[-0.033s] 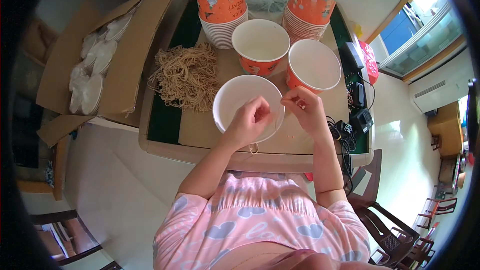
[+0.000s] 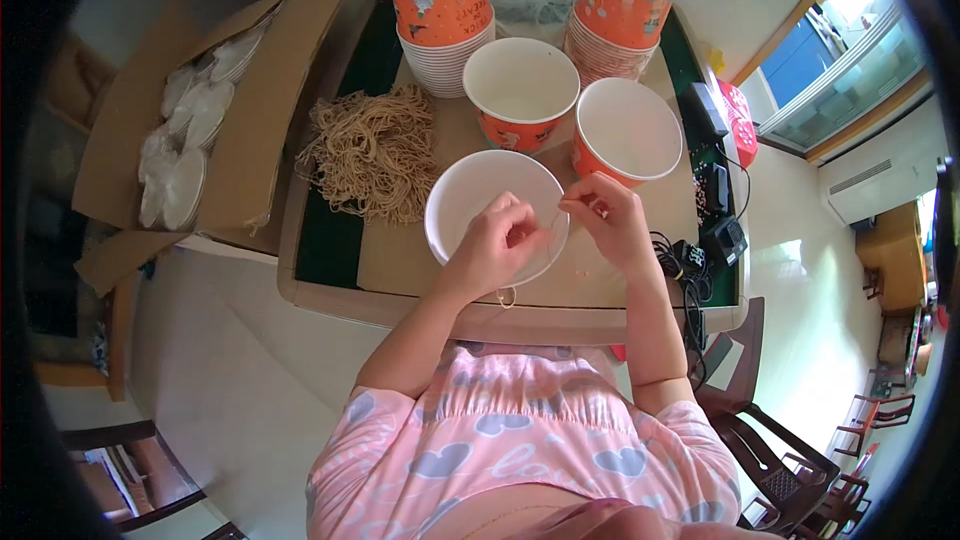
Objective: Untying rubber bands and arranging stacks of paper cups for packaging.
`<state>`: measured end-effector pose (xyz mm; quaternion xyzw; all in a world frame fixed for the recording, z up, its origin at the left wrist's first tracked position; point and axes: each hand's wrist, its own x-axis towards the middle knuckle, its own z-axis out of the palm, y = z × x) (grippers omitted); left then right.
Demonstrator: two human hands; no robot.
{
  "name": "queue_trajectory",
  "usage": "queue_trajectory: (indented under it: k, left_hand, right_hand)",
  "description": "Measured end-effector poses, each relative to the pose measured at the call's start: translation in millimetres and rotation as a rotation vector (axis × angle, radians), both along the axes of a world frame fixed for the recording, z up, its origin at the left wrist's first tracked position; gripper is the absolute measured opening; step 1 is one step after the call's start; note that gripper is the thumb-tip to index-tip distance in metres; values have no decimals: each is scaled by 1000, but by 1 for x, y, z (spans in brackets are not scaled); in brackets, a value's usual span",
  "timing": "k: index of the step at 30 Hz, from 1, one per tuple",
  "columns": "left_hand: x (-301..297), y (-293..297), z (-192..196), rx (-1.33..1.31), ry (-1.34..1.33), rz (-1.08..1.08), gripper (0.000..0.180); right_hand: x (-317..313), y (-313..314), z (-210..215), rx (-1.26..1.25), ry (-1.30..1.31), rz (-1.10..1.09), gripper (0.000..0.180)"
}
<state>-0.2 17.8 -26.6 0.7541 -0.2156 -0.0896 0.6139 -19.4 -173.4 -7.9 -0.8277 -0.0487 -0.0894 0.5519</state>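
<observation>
A white-lined paper bucket [image 2: 450,202] stands at the near side of the table, its mouth toward me. My left hand [image 2: 497,242] is over that mouth, fingers curled shut; what they pinch, if anything, is hidden. By the bucket's right rim my right hand [image 2: 610,212] is closed in a pinch, and a faint thin strand runs from its fingertips. A small loop of tan string [image 2: 507,302] hangs below the bucket at the table's near edge. Two more orange paper buckets, one in the middle [image 2: 520,85] and one to the right [image 2: 628,130], stand just behind.
A heap of tan string [image 2: 375,155] lies left of the buckets. Stacked buckets rise at the back left [image 2: 445,15] and back right [image 2: 622,15]. An open cardboard box [image 2: 275,90] with wrapped white items is at the left. Black cables and adapters [image 2: 722,240] line the right edge.
</observation>
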Motion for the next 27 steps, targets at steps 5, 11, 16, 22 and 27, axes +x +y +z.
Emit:
queue_trajectory:
  k: [5,11,16,22,27]
  left_hand:
    - [-3,16,3,263,-372,-62,13]
    - [-3,11,11,392,-476,-110,28]
    - [0,4,6,622,-541,-46,14]
    - [8,5,-2,-58,10,-132,8]
    - [18,12,4,-489,845,-220,15]
  right_hand:
    - [2,5,-8,-102,-34,38,8]
    - [2,10,-16,-18,-22,69,7]
    - [0,14,-24,40,33,32,6]
    - [-7,22,-43,205,48,-75,5]
    - [-19,47,-49,415,-225,-194,6]
